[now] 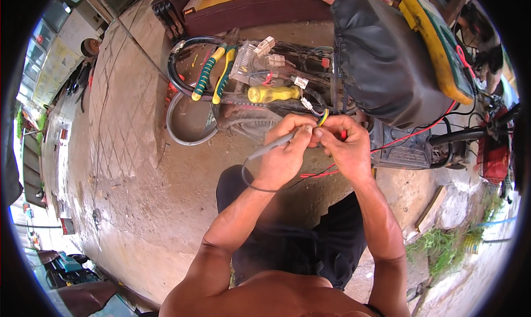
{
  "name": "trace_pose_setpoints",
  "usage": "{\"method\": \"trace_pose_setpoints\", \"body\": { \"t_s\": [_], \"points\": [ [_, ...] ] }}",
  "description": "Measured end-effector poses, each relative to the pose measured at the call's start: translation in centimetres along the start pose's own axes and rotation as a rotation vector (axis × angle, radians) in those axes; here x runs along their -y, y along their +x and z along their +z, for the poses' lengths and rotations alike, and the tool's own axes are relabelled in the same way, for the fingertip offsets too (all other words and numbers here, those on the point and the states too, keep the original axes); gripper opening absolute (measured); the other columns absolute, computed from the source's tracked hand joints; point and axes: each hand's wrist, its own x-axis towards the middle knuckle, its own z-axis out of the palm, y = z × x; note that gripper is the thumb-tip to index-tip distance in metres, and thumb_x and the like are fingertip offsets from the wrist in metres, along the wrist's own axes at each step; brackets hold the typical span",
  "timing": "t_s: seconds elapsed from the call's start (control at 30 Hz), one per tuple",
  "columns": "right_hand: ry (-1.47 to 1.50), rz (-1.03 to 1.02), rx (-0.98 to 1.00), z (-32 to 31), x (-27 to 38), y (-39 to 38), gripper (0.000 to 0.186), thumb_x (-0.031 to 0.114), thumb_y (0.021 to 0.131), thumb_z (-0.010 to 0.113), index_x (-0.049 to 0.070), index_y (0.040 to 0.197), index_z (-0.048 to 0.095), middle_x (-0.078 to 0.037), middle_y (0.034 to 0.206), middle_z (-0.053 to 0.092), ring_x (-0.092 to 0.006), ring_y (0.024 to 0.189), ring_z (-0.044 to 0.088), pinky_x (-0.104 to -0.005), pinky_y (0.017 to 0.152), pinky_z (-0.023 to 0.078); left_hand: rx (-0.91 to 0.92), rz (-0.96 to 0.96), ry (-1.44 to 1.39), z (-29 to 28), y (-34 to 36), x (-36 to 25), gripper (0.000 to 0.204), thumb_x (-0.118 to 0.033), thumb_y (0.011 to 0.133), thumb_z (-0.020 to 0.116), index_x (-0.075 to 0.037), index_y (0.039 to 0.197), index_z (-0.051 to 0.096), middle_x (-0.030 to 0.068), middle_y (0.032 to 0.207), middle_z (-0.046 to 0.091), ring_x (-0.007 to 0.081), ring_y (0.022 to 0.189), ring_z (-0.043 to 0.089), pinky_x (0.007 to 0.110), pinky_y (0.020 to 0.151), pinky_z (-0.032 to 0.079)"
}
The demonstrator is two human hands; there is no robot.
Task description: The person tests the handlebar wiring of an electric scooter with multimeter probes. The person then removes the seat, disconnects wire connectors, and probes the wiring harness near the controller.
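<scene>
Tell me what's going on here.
A person crouches over the opened wiring bay of a scooter. The left hand holds a grey probe with a black lead trailing from it. The right hand pinches a bundle of wires at the probe's tip. A red lead runs up to a yellow and green meter lying on the black seat. Green-handled pliers and a yellow screwdriver rest in the bay.

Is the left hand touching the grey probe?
Touching. The head view shows the left hand with its fingers wrapped around the grey probe, no gap visible.
</scene>
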Motion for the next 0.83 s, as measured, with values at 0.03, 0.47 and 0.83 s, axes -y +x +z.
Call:
{"method": "trace_pose_setpoints", "body": {
  "t_s": [0.03,0.47,0.83],
  "points": [
    [-0.001,0.0,-0.002,0.0,0.1,-0.1,0.018,0.009,0.092,0.081,-0.001,0.101,0.068,-0.004,0.086,0.073,-0.0057,0.07,0.062,-0.0225,0.058,0.051,0.003,-0.008,0.001,0.0,0.0,0.0,0.014,-0.006,0.105,0.056,0.003,0.109,0.066,0.0084,0.094,0.071,0.0126,0.083,0.068,0.029,0.079,0.058],
    [-0.009,0.017,0.037,-1.3,0.6,-1.1,0.021,0.017,0.096,0.078,0.002,0.108,0.07,0.001,0.086,0.068,-0.0044,0.069,0.057,-0.0229,0.057,0.049,0.026,-0.049,-0.007,-0.3,0.1,-0.6,0.019,-0.01,0.107,0.053,0.003,0.112,0.067,0.0124,0.099,0.072,0.0171,0.086,0.071,0.032,0.082,0.061],
    [0.025,0.062,0.041,-2.4,0.1,-2.3,0.018,0.018,0.098,0.077,0.005,0.108,0.072,0.003,0.085,0.068,-0.0035,0.068,0.055,-0.0222,0.058,0.047,0.035,-0.076,-0.034,-0.4,0.0,-0.7,0.034,-0.028,0.109,0.056,0.004,0.115,0.064,0.0162,0.115,0.069,0.021,0.091,0.07,0.036,0.083,0.06]
  ]
}}
